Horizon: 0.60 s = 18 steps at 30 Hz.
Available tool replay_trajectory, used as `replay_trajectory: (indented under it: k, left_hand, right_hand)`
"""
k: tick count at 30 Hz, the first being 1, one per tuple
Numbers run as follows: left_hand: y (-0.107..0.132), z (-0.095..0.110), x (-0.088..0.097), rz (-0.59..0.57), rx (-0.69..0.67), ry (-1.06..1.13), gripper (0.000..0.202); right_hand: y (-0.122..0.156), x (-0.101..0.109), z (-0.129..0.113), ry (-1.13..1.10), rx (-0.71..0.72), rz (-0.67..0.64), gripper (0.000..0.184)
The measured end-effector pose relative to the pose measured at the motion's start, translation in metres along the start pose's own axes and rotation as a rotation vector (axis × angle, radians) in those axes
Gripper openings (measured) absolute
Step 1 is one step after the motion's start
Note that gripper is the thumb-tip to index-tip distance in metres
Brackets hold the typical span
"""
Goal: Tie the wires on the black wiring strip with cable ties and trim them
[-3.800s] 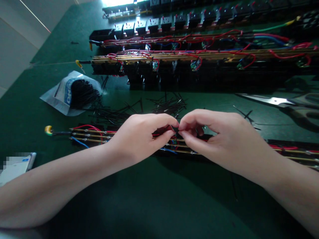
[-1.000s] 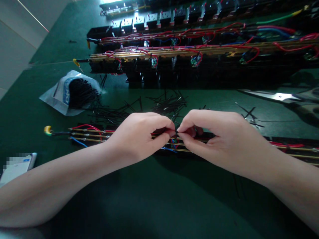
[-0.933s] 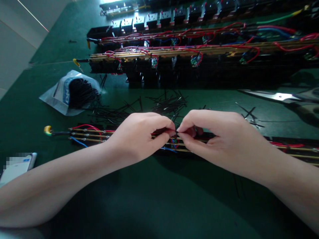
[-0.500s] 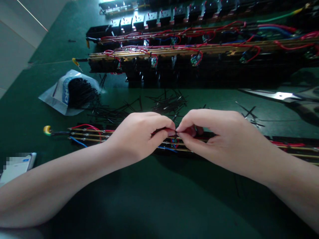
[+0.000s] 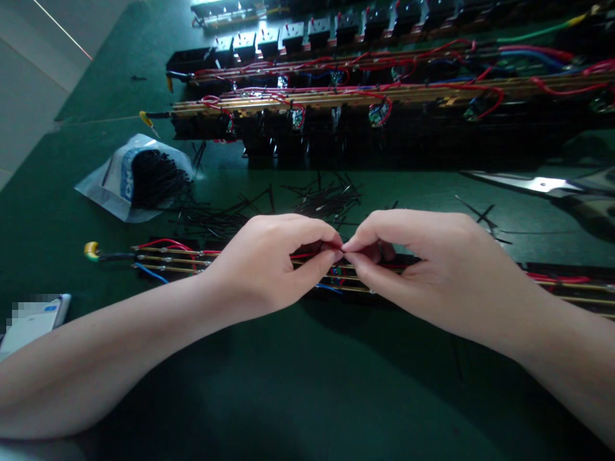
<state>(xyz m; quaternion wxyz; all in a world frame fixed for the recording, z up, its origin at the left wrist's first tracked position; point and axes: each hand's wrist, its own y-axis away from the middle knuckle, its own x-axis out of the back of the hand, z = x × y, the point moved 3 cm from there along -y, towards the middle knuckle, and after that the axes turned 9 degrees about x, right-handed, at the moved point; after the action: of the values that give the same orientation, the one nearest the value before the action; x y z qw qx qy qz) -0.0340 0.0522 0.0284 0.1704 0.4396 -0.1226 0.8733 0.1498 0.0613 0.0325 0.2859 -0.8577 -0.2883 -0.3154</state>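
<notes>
Both hands point(image 5: 269, 259) point(image 5: 432, 272) part-hide the near strip point(image 5: 336, 280).

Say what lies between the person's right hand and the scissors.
In the head view, a few loose black strips lie crossed between the right hand and the scissors.

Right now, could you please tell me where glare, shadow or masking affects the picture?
All in the head view: glare brightens the top edge, left of centre; the scissors catch a bright glint; a soft shadow darkens the green table below the right hand; coarse square blocks mask part of the phone.
</notes>
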Motion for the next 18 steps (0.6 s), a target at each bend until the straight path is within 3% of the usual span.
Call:
replay_trajectory:
  k: [18]
  left_hand:
    - [-0.0003, 0.0000, 0.0003, 0.036, 0.053, 0.002, 0.020]
  right_hand:
    - [-0.0006, -0.0016, -0.0005, 0.054, 0.014, -0.003, 0.018]
